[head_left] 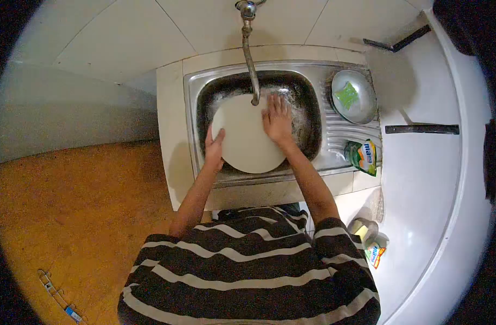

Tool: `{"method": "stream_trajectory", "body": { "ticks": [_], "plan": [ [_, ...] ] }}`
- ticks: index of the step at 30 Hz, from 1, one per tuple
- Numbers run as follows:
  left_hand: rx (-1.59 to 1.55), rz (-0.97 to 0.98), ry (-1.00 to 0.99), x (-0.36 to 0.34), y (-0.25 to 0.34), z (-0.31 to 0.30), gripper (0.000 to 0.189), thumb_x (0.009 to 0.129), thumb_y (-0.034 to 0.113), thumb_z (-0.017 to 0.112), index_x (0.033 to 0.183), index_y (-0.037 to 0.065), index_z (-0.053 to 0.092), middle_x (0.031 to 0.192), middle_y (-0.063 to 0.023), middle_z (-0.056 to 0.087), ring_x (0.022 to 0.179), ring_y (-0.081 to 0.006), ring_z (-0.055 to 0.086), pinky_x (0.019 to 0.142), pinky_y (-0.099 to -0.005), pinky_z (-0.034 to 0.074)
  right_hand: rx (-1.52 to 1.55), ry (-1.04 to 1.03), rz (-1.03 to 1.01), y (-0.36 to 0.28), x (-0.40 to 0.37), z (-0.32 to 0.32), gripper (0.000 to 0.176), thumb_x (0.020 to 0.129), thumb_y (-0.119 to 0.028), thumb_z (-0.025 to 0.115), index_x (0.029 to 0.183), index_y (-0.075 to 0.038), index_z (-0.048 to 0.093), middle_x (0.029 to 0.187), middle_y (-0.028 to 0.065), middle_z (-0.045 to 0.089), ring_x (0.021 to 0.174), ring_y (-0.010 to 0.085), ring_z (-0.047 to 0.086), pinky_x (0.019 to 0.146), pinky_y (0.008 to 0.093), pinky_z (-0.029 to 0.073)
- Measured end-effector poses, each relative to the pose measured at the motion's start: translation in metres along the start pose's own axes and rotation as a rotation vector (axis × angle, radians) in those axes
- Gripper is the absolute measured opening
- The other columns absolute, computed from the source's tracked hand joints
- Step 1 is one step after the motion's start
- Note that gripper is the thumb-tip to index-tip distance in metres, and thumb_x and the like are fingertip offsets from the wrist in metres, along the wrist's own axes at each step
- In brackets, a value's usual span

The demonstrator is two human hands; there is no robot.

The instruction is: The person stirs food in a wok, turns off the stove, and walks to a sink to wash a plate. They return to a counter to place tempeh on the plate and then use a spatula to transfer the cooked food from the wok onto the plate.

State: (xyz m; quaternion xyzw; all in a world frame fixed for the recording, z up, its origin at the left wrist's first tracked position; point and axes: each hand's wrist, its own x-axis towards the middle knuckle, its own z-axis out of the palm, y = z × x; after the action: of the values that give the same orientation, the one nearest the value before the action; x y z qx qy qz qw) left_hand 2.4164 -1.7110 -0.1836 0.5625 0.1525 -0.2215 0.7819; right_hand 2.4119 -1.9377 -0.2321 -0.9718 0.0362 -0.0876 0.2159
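Round white plate (245, 138) tilted over the sink basin (307, 130).

The plate (247, 135) hides most of the sink (307, 116) floor, and the fingers of the left hand (214, 147) are behind its rim. The tap (250, 54) is cut off at the upper edge. Print on the pouch (363, 156) is too small to read.

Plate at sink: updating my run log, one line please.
left hand grips plate rim | right hand flat on plate | plate below tap, over sink
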Motion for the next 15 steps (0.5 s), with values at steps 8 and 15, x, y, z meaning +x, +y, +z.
{"method": "stream_trajectory", "body": {
  "ticks": [8,15],
  "plan": [
    [0.092,-0.006,0.020,0.006,-0.008,0.014,0.049,0.097,0.019,0.060,0.141,0.006,0.042,0.129,-0.0093,0.057,0.113,-0.0214,0.055,0.096,-0.0363,0.047,0.095,-0.117,0.053,-0.066,-0.007,0.010,0.063,0.099,-0.034,0.042,0.152,-0.006,0.022,0.155,0.0259,0.023,0.145,0.0404,0.020,0.116,0.0562,0.016],
    [-0.045,0.006,0.020,-0.005,0.025,0.015,0.048,0.097,0.016,0.058,0.142,0.008,0.041,0.130,-0.0093,0.057,0.113,-0.0241,0.058,0.093,-0.0394,0.050,0.162,0.029,0.258,0.024,-0.010,-0.003,0.058,0.099,-0.035,0.048,0.141,0.003,0.040,0.147,0.0227,0.039,0.138,0.0379,0.033,0.114,0.0511,0.026]
  ]
}}
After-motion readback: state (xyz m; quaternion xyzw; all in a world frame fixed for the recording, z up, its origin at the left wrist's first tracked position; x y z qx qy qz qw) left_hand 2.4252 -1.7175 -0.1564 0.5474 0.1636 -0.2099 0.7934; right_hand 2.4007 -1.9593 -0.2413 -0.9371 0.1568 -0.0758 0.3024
